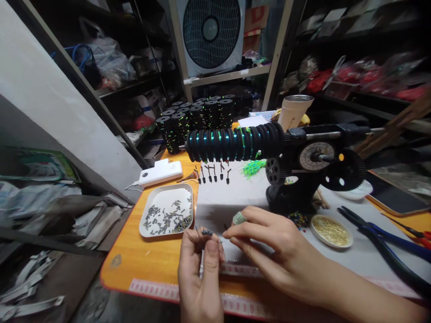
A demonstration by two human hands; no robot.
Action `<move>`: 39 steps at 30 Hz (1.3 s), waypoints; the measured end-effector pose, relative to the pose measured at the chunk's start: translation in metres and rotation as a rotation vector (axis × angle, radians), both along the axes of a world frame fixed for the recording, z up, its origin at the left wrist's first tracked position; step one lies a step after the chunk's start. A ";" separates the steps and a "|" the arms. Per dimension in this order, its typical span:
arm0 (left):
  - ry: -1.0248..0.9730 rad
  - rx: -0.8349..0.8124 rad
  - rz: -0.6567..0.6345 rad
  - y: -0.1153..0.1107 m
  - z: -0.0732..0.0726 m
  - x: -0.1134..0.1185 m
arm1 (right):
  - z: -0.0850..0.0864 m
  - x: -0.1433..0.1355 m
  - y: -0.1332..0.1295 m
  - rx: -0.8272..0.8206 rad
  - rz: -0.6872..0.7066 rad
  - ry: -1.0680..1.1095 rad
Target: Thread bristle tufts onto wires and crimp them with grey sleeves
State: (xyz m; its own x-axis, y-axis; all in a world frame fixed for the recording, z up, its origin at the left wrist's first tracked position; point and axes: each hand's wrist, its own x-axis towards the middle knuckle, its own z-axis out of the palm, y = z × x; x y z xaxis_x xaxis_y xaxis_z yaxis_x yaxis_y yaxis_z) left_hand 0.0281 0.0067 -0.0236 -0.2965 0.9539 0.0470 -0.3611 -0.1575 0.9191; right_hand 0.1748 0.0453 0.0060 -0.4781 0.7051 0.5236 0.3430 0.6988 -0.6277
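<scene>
My left hand (202,273) is closed, thumb against fingers, on a small dark ridged piece (206,232) with a thin pale tip sticking out beside the thumb. Just to its right, my right hand (276,244) has thumb and forefinger pinched together; whatever lies between them is too small to make out. A green wrap (239,218) sits around one finger of that hand. Left of the hands, a white tray (144,226) holds many tiny dark and yellowish pieces. Beneath both hands lies a white sheet (215,202) on the orange table (134,260).
Behind the hands stands a black winding machine (292,188) carrying a row of black spools (235,142). Small dark parts (215,172) and green strands (253,169) lie before it. Rightward are a dish of gold bits (332,231) and blue-handled pliers (380,242). A power bank (160,174) lies left.
</scene>
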 end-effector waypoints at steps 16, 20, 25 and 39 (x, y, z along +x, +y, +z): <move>0.057 -0.120 0.006 -0.002 -0.001 0.006 | -0.006 0.001 -0.001 0.054 0.031 0.097; 0.023 -0.117 -0.030 -0.004 -0.004 0.008 | -0.006 0.000 -0.002 0.098 0.015 0.105; -0.139 -0.015 0.060 -0.006 -0.011 0.018 | 0.002 -0.002 -0.010 0.144 -0.002 0.030; 0.969 0.070 -0.017 0.059 0.014 -0.116 | 0.006 -0.003 -0.006 0.330 -0.044 -0.084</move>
